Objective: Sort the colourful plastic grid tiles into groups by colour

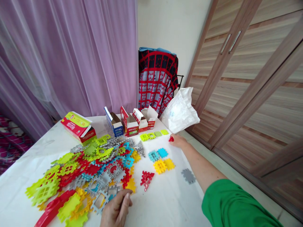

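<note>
My right hand (179,141) reaches to the table's far right edge, its fingers closed on a small red toothed building piece (171,138). Part of that piece is hidden by the fingers. Close by is a row of lime-green toothed squares (154,135). At the front, my left hand (116,208) rests loosely curled beside the heap of interlocking plastic pieces (104,176), with nothing showing between its fingers. Laid out apart are blue squares (158,154), yellow squares (163,165), a red triangle (147,180) and a grey square (188,176).
Opened small boxes (129,125) stand along the table's back, and a larger red and yellow box (78,128) lies at back left. A white plastic bag (181,110) sits at the far right corner. Wooden cupboards (251,78) rise to the right.
</note>
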`<state>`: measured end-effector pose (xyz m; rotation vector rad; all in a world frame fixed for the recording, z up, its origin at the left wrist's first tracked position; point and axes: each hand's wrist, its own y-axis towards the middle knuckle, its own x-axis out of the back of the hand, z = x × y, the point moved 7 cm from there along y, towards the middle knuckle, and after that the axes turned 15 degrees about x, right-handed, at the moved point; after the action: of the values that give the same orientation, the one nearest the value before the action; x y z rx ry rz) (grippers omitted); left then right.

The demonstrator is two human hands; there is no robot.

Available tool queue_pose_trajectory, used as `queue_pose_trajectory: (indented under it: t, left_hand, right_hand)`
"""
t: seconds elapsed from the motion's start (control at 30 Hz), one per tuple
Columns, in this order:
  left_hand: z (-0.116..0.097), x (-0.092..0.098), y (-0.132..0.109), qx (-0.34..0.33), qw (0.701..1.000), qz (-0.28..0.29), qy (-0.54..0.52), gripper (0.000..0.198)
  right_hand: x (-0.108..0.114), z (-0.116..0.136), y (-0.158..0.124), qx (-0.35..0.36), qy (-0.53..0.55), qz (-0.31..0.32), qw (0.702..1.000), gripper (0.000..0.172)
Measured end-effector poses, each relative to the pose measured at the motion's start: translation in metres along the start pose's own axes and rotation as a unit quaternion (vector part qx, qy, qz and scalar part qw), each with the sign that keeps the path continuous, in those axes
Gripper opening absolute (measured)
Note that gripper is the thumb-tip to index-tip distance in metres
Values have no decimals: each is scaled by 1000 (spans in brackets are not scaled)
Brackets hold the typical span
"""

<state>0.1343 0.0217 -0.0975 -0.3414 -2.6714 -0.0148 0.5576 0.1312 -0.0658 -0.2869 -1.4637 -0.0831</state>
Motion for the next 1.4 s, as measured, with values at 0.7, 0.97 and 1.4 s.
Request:
queue_pose_trajectory:
  t: [0.7, 0.97, 1.4]
  left_hand:
    - [-31, 18, -21, -66, 992, -95, 57, 21]
    - [-40, 68, 5, -42, 940, -229, 250, 23]
    - [-27, 72, 33, 86, 987, -130, -35, 12]
  right_hand:
    - [-32, 216, -182, 338, 213, -455, 796, 26]
    - [-38, 230, -197, 363, 220, -453, 784, 28]
    - [-40, 222, -192, 358, 258, -464, 768, 28]
